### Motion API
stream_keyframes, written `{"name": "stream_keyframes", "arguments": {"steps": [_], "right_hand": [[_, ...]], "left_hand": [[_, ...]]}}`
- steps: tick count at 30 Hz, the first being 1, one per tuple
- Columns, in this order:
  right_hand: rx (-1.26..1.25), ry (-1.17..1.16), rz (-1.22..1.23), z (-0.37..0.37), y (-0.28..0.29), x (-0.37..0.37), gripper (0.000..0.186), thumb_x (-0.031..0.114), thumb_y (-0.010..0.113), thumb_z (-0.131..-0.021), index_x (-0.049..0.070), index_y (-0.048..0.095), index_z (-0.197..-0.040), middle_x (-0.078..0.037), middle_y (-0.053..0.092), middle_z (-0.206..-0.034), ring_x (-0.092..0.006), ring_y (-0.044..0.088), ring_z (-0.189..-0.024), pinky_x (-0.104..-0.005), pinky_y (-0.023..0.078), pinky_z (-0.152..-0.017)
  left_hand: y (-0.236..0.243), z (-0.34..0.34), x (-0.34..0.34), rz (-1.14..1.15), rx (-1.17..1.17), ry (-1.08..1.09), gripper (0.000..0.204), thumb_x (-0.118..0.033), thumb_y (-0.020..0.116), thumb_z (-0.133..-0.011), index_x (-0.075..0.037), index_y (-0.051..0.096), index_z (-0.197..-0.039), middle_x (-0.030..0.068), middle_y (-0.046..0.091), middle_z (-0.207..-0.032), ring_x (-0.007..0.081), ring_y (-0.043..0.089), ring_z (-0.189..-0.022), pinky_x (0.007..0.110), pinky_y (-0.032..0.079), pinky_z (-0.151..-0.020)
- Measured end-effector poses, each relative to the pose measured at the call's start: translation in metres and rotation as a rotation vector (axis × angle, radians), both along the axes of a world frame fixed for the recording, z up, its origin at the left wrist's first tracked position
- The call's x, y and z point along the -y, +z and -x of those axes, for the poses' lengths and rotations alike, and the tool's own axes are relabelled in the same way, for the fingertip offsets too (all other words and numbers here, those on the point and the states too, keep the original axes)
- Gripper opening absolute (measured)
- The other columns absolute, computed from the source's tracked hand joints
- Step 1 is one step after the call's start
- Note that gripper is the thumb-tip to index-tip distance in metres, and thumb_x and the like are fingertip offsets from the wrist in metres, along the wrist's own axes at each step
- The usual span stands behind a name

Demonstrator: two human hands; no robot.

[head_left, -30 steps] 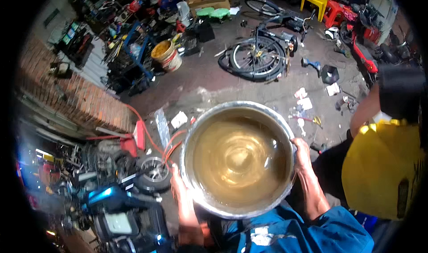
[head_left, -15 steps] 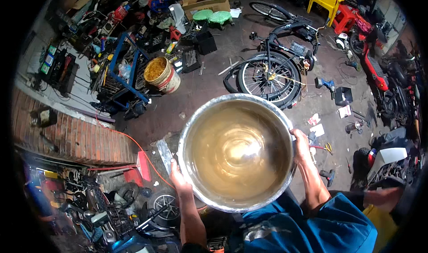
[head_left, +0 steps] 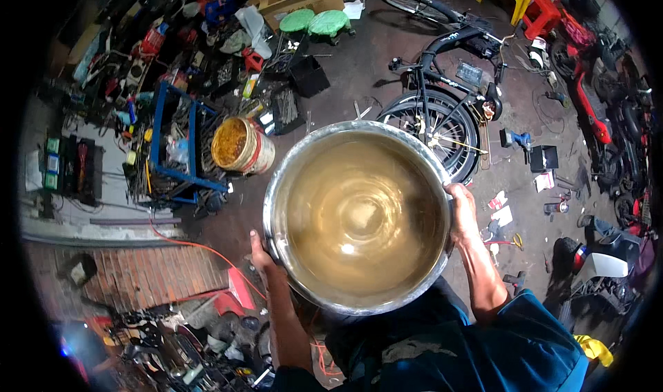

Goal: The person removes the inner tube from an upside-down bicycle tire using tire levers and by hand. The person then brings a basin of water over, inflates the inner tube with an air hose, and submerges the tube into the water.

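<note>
A wide round metal basin [head_left: 359, 126] with a dull silvery rim is held up in front of me. Cloudy brown water [head_left: 359, 254] inside it shows ripple rings and a bright reflection. My left hand [head_left: 261, 255] grips the basin's left side, thumb up beside the rim, its other fingers hidden under the metal. At the right side, my right hand [head_left: 463, 212] is closed on the rim with the thumb over the edge.
Beyond the basin a black bicycle [head_left: 431, 64] lies on the floor, beside a blue cordless drill [head_left: 516, 140]. A stained bucket [head_left: 243, 145] stands near a blue metal frame [head_left: 160, 126]. Low brickwork [head_left: 152, 276], an orange cord [head_left: 207, 250] and piled parts [head_left: 186, 350] are at left.
My hands and the basin have shifted a little left and up in view, and the surroundings have turned slightly. Both hands keep their hold; the water's ripples and reflection have changed.
</note>
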State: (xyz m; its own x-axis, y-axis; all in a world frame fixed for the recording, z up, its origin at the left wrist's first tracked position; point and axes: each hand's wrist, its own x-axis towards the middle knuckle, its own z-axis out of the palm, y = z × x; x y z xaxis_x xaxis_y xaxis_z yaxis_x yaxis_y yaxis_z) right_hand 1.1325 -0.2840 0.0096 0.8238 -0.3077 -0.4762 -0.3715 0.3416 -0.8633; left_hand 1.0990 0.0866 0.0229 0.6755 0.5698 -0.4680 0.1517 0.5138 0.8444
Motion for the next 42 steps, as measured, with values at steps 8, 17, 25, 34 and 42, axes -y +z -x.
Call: {"name": "stream_keyframes", "arguments": {"steps": [8, 17, 25, 34, 42], "right_hand": [[-0.05, -0.232, -0.031, -0.073, -0.034, -0.032, 0.028, 0.027, 0.054, -0.083, 0.001, 0.06, -0.093, -0.003, 0.056, -0.085, -0.0124, 0.049, -0.08, -0.0268, 0.04, -0.071], [-0.148, -0.832, 0.042, -0.066, -0.082, -0.099, 0.034, 0.031, 0.055, -0.085, 0.0, 0.063, -0.092, -0.005, 0.06, -0.086, -0.0143, 0.053, -0.076, -0.0286, 0.044, -0.068], [-0.325, -1.112, 0.156, -0.076, -0.105, -0.191, 0.035, 0.033, 0.054, -0.084, 0.0, 0.065, -0.087, -0.003, 0.061, -0.082, -0.0141, 0.051, -0.082, -0.0295, 0.04, -0.08], [-0.274, -1.262, 0.119, -0.064, -0.103, -0.258, 0.035, 0.032, 0.056, -0.081, -0.001, 0.062, -0.094, -0.008, 0.061, -0.085, -0.0149, 0.056, -0.073, -0.0303, 0.047, -0.067], [-0.357, -1.326, 0.126, -0.043, -0.126, -0.292, 0.033, 0.033, 0.054, -0.082, 0.0, 0.06, -0.083, -0.004, 0.057, -0.077, -0.0129, 0.05, -0.07, -0.0307, 0.042, -0.065]], "left_hand": [[0.017, -0.166, -0.037, -0.059, -0.001, -0.312, 0.06, -0.049, 0.046, -0.089, 0.007, 0.059, -0.107, 0.014, 0.063, -0.098, 0.0215, 0.062, -0.083, 0.033, 0.051, -0.076], [-0.012, -0.346, -0.053, -0.596, -0.13, -1.152, 0.056, -0.04, 0.032, -0.096, 0.007, 0.049, -0.121, 0.0172, 0.054, -0.117, 0.0254, 0.053, -0.105, 0.036, 0.041, -0.093], [-0.051, -0.438, -0.045, -0.094, -0.184, -0.899, 0.049, -0.04, 0.046, -0.093, 0.003, 0.053, -0.116, 0.0123, 0.059, -0.106, 0.0231, 0.057, -0.093, 0.036, 0.046, -0.086], [-0.087, -0.469, -0.05, -0.025, -0.232, -1.232, 0.053, -0.042, 0.055, -0.087, 0.001, 0.052, -0.118, 0.0137, 0.059, -0.112, 0.0268, 0.059, -0.099, 0.039, 0.048, -0.087], [-0.11, -0.45, -0.054, -0.039, -0.293, -1.285, 0.042, -0.034, 0.052, -0.091, 0.004, 0.057, -0.109, 0.0143, 0.061, -0.104, 0.0241, 0.061, -0.09, 0.037, 0.051, -0.078]]}}
